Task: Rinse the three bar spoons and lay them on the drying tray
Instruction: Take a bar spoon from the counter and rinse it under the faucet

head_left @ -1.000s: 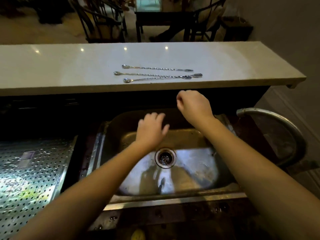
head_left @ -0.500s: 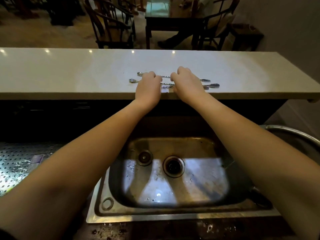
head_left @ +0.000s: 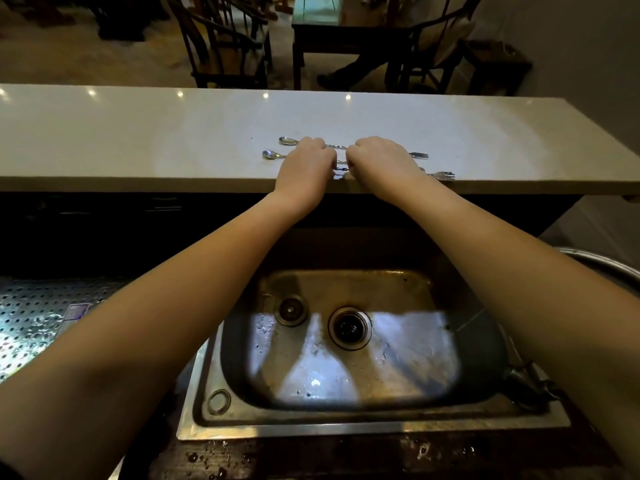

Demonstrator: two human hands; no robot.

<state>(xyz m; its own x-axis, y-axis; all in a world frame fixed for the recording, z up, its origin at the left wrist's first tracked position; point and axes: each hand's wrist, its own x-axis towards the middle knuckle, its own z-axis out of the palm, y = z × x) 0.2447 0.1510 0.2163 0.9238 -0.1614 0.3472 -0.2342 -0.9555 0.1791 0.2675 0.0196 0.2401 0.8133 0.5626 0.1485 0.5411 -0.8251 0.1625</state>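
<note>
Three twisted-shaft bar spoons lie side by side on the pale counter [head_left: 138,140]. The far bar spoon [head_left: 288,141] and the middle bar spoon [head_left: 270,154] show their bowls at the left. The near bar spoon [head_left: 441,175] shows its fork end by the counter's front edge. My left hand [head_left: 306,168] and my right hand [head_left: 381,164] rest side by side over the shafts, fingers curled down onto the near spoon. A short piece of its shaft shows between them. The perforated metal drying tray [head_left: 34,323] sits low at the left.
A steel sink [head_left: 346,427] with a drain [head_left: 349,328] lies below the counter between my forearms. A curved faucet [head_left: 606,265] arches at the right edge. Beyond the counter stand dark chairs [head_left: 221,46] and a table [head_left: 346,29] with a person's legs under it.
My hands rose from over the sink to the counter and closed over the spoons. The near spoon has slid slightly toward the front edge.
</note>
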